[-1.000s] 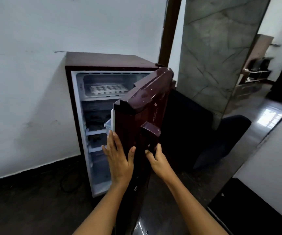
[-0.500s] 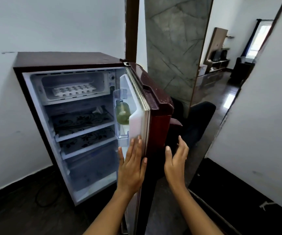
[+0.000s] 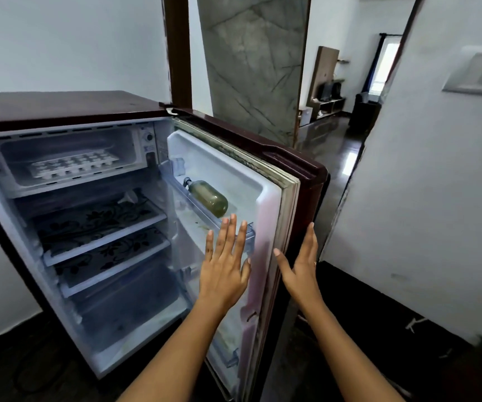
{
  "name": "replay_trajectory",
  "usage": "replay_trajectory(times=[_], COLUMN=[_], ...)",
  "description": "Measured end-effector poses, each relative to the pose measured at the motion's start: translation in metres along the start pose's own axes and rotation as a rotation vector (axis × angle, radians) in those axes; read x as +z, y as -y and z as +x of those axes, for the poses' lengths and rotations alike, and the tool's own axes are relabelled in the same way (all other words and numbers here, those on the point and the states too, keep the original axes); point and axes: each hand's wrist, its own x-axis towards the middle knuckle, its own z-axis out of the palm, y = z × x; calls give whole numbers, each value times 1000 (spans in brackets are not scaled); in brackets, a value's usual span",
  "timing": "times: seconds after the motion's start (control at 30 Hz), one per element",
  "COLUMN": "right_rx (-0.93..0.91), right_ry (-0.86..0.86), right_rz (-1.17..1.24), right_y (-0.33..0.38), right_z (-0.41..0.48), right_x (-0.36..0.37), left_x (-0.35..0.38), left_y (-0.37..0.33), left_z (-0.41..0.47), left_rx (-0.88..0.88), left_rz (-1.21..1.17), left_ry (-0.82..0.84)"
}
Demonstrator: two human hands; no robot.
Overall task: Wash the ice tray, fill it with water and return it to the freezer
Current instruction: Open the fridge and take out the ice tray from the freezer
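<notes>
The white plastic ice tray (image 3: 71, 165) lies in the top freezer compartment (image 3: 118, 142) of the open maroon fridge (image 3: 60, 107). The left hand (image 3: 225, 268) and right hand (image 3: 300, 271), fingers straight and released, flank the door (image 3: 290, 175) at its free edge.

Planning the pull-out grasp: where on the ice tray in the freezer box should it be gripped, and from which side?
Probably best to grip the ice tray by its near long rim, coming straight in from the open front. It lies flat with that long edge facing out, and the freezer compartment walls close off its sides and back, with little room above.
</notes>
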Motion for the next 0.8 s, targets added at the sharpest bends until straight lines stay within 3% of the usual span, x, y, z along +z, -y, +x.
replay_trajectory(times=[0.27,0.4,0.63,0.7,0.8], right_rx=[160,194,217,192,-55], right_ry=[44,46,34,-55,-279], right_rz=[62,91,-55,-175,-363], right_y=[-20,-27,-32,-25,-7], right_z=[34,45,48,42,27], right_x=[-24,-31,-27,-21,-5], left_x=[9,14,12,11,11], left_y=[-29,-35,-35,-30,-11], left_z=[25,31,36,32,20], left_rx=[31,41,82,68,26], left_rz=[-143,-49,-69,-34,11], left_ry=[114,125,114,94,37])
